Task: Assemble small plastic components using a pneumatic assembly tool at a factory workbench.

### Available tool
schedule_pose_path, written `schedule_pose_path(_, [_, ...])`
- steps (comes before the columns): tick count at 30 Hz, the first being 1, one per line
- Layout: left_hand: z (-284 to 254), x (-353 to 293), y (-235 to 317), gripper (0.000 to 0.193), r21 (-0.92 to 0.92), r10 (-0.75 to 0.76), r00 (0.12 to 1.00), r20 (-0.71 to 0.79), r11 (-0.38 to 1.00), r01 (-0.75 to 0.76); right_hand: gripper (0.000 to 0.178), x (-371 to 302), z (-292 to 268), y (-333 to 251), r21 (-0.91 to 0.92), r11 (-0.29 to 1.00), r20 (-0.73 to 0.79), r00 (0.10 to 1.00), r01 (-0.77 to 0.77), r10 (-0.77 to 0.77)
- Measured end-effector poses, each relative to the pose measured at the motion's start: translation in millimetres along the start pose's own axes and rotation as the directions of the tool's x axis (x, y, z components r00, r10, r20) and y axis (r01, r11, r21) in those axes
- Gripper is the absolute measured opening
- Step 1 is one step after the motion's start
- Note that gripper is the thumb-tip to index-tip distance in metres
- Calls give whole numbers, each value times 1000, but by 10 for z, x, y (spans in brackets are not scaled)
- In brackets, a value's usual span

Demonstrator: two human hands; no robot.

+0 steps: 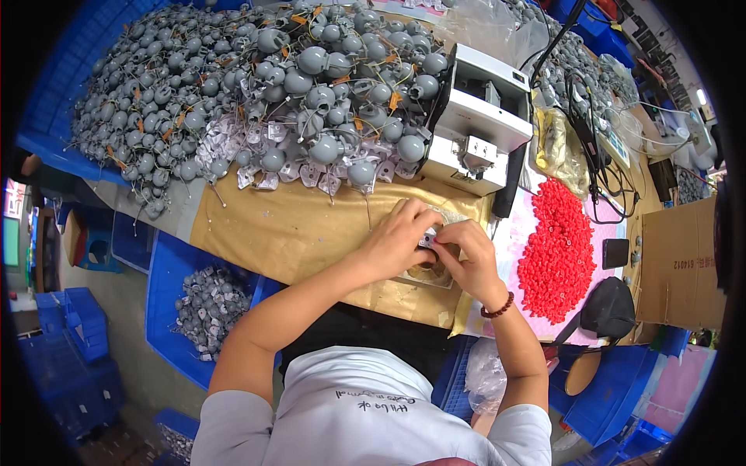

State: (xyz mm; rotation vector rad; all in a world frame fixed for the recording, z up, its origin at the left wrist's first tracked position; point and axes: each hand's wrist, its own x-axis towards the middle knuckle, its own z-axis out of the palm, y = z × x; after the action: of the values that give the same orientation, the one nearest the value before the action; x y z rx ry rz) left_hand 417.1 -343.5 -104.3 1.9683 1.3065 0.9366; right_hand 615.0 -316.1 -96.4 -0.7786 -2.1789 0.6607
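Observation:
My left hand (393, 241) is closed on a small white plastic part (427, 238) at the table's front. From the other side my right hand (474, 262) meets it, thumb and fingers pinched at the same part; anything smaller between those fingertips is hidden. Directly under both hands lies a pale, flat block (435, 281) with a round dark opening, partly covered by them. Beyond my hands is a large heap of grey round housings (311, 81) with thin wires and orange tags. White flat plates (309, 175) lie along its near edge.
A white bench machine (470, 124) stands behind my right hand. Right of it, small red parts (556, 252) lie piled on pink sheeting, with a black phone-like object (615, 253) and a cardboard box (684, 264) farther right. A blue bin (159, 299) of grey parts sits lower left.

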Motion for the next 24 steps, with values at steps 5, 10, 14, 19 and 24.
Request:
schedule_pose_path(5, [-663, 144, -22, 32, 468, 214, 954, -210, 879, -94, 22, -51, 117, 97, -237, 959, 50, 988, 155, -147])
schedule_pose_path(10, [-1227, 83, -122, 44, 835, 192, 937, -292, 530, 152, 27, -135, 155, -16, -262, 958, 13, 993, 119, -119])
schedule_pose_path(14, [-1420, 66, -296, 43, 835, 241, 945, -220, 547, 55, 30, -206, 208, 30, -259, 963, -25, 996, 74, -83])
schedule_pose_path(19, [-1703, 171, 166, 50, 376, 226, 842, -490, 926, -29, 39, -202, 198, 48, -195, 981, -29, 1000, -3, -2])
schedule_pose_path(24, [-1983, 232, 562, 47, -158, 107, 808, -580, 958, -240, 38, -92, 18, -91, -10, 993, -105, 988, -116, 114])
